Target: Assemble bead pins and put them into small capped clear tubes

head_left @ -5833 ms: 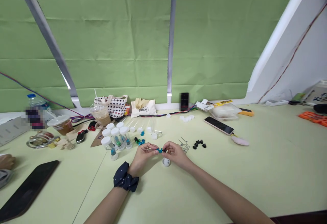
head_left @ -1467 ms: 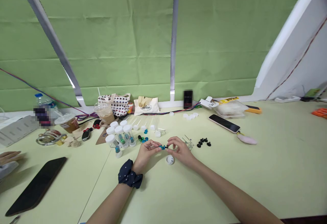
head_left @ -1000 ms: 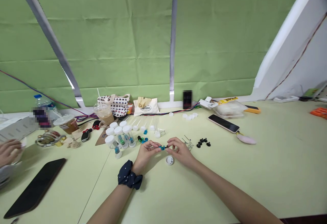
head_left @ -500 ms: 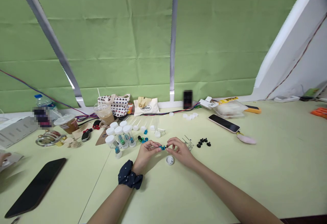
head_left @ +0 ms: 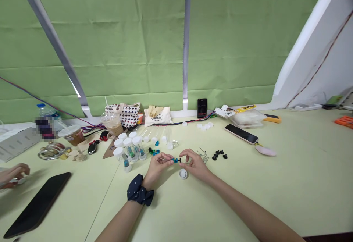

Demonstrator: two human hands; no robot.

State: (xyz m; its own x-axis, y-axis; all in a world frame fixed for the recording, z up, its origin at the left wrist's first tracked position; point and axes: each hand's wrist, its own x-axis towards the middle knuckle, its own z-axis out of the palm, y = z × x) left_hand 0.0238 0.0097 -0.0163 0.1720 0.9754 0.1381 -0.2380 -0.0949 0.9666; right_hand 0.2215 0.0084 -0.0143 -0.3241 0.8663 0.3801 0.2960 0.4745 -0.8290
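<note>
Nearest me, a dark dotted scrunchie circles the person's left wrist, and a black slab lies off to the left on the table. Just beyond the wrist, a small white cap with bits inside sits below the hands. The left hand pinches a blue piece between thumb and fingers, just above the cap. A black piece is at its right end, and the right hand curls there with thumb and forefinger parted around it; I can't tell whether they touch it. Another person's hand is at the far left. Bent wires lie just beside the right hand, with black knobs further right. Beyond the left hand stand white-capped tubes, and at the back, a phone stands upright before the green blind.
</note>
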